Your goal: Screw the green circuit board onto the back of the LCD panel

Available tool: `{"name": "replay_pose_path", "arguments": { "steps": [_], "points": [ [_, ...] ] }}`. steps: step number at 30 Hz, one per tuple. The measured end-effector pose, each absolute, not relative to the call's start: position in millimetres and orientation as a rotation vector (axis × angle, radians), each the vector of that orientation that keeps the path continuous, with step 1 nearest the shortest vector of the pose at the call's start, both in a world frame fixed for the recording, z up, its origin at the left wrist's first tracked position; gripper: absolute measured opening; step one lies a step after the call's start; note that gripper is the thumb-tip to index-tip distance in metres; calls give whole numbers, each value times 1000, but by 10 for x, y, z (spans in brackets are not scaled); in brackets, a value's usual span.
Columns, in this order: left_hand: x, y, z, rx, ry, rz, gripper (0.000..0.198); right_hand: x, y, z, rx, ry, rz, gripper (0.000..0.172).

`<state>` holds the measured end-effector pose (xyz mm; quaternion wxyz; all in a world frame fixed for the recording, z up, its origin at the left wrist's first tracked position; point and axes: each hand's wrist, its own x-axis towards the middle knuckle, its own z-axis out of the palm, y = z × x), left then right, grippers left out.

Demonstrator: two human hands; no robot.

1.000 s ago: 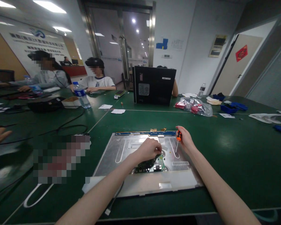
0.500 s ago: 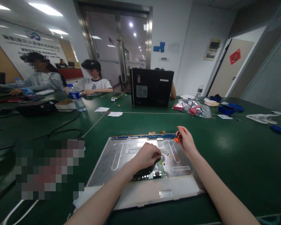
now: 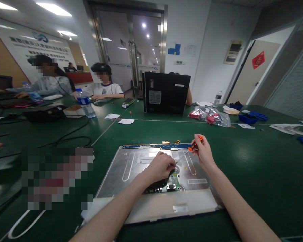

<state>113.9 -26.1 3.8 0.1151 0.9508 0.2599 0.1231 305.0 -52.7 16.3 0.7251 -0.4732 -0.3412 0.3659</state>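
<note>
A silver metal panel, the back of a flat screen, lies on the green table in front of me. A small green circuit board sits on its near middle. My left hand is closed with its fingers pressed on the board's top edge. My right hand grips an orange-handled screwdriver, whose thin shaft slants down and left towards my left fingertips.
A black computer case stands upright behind the panel. Two people sit at the far left, beside a water bottle. A clear bag of red parts and blue items lie at the right. Black cables cross the table's left side.
My right hand tilted the screwdriver from nearly upright to slanting left, bringing its tip to my left fingers. My left hand stayed on the circuit board.
</note>
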Motion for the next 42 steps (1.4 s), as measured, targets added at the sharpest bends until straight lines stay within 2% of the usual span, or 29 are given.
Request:
{"name": "replay_pose_path", "arguments": {
  "steps": [19,23,27,32,37,42],
  "points": [
    [1158,-312,54,2744,819,380,8,3039,-531,170,-1021,-767,730,50],
    [1157,-303,48,2759,800,366,10,3032,-566,192,-1039,-866,656,45],
    [1141,-290,46,2738,763,368,10,3024,-611,291,-1121,-1066,522,35],
    [1131,-300,60,2681,758,379,13,2919,-650,499,-1175,-1403,180,23],
    [1141,-307,55,2664,772,397,10,2792,-656,455,-1093,-1658,-87,27],
    [1141,-292,18,2676,761,422,11,2746,-751,256,-1111,-1559,-259,28]
  ]
}}
